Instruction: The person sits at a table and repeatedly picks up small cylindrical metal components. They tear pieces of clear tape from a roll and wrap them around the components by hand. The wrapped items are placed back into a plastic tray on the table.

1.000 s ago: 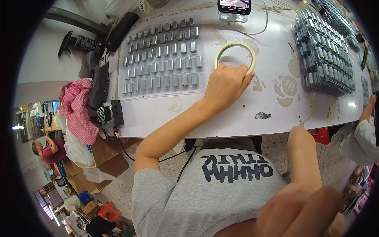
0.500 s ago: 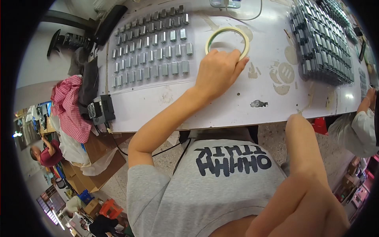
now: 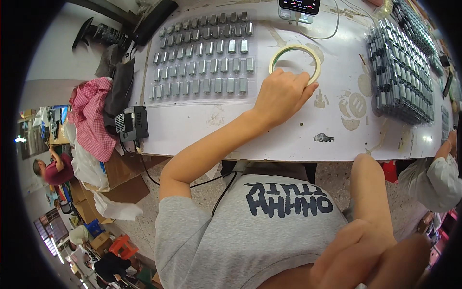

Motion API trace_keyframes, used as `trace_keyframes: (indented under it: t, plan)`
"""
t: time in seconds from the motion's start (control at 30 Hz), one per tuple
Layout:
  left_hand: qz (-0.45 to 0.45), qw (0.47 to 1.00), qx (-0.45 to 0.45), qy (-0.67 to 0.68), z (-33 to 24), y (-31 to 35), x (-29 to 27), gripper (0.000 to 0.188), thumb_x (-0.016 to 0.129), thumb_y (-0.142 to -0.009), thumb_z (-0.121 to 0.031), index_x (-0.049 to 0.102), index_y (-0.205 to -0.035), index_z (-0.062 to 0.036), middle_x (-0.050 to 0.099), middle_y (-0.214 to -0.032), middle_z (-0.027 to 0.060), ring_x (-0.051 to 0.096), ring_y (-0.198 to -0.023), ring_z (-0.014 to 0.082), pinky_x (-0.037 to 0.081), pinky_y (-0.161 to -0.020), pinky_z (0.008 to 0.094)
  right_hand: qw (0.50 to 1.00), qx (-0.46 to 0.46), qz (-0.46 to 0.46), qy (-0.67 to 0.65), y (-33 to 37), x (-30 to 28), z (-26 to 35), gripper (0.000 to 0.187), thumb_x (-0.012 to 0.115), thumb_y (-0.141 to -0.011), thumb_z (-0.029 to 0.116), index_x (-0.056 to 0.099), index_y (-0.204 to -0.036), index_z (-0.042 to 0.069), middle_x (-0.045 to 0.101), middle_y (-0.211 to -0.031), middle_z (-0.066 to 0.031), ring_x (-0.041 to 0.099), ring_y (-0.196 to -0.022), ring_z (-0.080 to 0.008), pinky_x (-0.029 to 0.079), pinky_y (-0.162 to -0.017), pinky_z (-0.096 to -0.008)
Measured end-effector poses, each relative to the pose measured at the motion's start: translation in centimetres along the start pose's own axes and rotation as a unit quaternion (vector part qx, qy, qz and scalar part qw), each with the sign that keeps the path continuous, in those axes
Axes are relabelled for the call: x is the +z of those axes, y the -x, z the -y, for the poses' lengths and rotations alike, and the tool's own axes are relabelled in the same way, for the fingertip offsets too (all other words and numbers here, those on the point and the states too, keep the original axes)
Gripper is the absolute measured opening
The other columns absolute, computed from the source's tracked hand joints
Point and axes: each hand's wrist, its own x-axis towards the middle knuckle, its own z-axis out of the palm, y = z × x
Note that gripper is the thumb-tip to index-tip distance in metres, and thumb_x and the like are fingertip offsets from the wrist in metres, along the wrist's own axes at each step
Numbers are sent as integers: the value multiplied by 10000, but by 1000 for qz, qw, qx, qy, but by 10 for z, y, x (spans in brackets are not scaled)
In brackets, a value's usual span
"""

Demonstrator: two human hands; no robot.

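My left hand (image 3: 285, 95) rests on the table, its fingers closed round the near rim of a roll of pale yellow masking tape (image 3: 314, 61). The roll lies flat, its ring open toward the tabletop. My right elbow leans at the table's front edge, and that forearm folds back toward me. Large and blurred at the lower right is my right hand (image 3: 356, 255); its fingers cannot be made out clearly. Left of the tape, a clear plastic tray (image 3: 204, 102) carries rows of small silver metal blocks (image 3: 196, 86).
At the right stands a tall stack of filled clear trays (image 3: 402, 77). A phone (image 3: 299, 6) with a white cable lies at the far edge. A black boxy device (image 3: 132, 123) sits at the left corner beside checked pink cloth (image 3: 91, 111). A co-worker's sleeve (image 3: 430, 178) shows at right.
The view has shifted, so the table sits lower and further right, and the phone's screen now shows. My left hand stays on the tape roll. My right hand has shifted slightly near me.
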Motion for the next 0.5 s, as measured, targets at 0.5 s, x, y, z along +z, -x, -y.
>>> trace_keyframes:
  t: [0.5]
  plan:
    - [1,1000,3,7,-2,0,0,264,535,-867,-214,468,-671,-50,475,-542,106,455,-513,286,369,-563,375,995,33,-65,64,3,6,17,203,507,-747,45,411,-576,97,419,-700,-18,371,-616,-69,284,-530,-182]
